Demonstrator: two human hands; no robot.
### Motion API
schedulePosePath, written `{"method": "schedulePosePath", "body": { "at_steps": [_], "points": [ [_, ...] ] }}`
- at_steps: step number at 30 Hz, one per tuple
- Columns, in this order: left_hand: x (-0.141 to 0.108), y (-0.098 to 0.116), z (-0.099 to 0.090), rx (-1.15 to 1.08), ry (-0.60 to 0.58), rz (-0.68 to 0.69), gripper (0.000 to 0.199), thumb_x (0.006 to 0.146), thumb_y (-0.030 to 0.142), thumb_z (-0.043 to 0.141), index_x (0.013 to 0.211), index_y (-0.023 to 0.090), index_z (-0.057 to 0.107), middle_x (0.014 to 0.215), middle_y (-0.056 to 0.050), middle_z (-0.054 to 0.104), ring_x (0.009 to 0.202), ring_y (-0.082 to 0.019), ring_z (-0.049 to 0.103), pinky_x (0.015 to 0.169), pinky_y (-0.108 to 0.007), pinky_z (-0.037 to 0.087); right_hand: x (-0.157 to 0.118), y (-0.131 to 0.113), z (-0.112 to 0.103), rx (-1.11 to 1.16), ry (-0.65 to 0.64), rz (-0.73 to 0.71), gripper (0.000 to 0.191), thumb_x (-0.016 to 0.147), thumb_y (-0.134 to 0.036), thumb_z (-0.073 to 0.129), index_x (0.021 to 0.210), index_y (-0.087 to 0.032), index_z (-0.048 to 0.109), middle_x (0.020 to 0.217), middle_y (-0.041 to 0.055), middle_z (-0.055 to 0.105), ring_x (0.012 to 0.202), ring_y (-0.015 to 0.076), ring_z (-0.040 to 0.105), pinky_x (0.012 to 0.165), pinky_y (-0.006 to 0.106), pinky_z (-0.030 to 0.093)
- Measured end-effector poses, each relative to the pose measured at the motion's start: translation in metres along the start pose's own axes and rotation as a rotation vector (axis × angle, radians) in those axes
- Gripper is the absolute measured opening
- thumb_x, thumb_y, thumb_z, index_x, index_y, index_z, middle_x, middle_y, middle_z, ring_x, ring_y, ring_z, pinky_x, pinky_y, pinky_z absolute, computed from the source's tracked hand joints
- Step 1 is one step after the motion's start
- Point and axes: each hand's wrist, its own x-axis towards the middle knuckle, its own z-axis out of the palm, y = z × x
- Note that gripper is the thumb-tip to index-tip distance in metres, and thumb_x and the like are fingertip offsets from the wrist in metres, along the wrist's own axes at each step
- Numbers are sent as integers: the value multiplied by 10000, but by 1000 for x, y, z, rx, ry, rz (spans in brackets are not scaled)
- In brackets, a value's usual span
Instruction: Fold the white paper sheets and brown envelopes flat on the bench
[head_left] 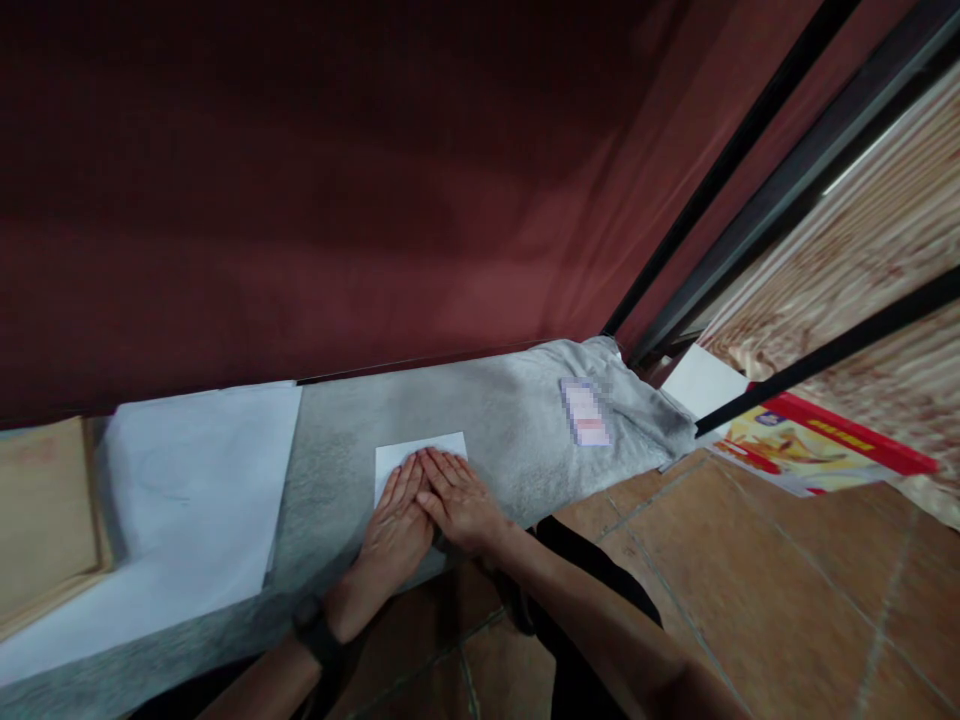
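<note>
1. Lying on grey cloth (330,440), the white paper (388,459) is partly covered.
2. The left hand (399,525) and right hand (465,503) are laid flat upon it, fingers extended; nothing is gripped.
3. Its far edge is exposed beyond them.

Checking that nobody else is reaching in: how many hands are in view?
2. The left hand and the right hand lie side by side on the small white paper, which rests on the grey cloth. I see no sign of others hidden.
</note>
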Motion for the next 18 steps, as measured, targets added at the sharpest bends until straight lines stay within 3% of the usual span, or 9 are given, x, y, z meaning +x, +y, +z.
{"method": "schedulePosePath", "body": {
  "at_steps": [9, 18],
  "points": [
    [2, -11, -1, -2, 37, -151, 629, 948, 267, 308, 1521, 15, 366, 1581, -204, 402, 1512, -281, 301, 1225, -481, 295, -7, 11, 10, -102, 68, 42, 564, 1054, -440, 431, 1539, -153, 404, 1580, 97, 411, 1472, 210, 381, 1236, 396, 286],
    [3, -25, -8, 13, 5, -276, 655, 984, 401, 301, 1525, 38, 366, 1583, -198, 398, 1509, -285, 309, 1227, -487, 281, -9, 25, 10, -173, 73, 114, 593, 1053, -430, 414, 1564, -134, 353, 1589, 121, 390, 1472, 253, 378, 1228, 441, 281]
  ]
}}
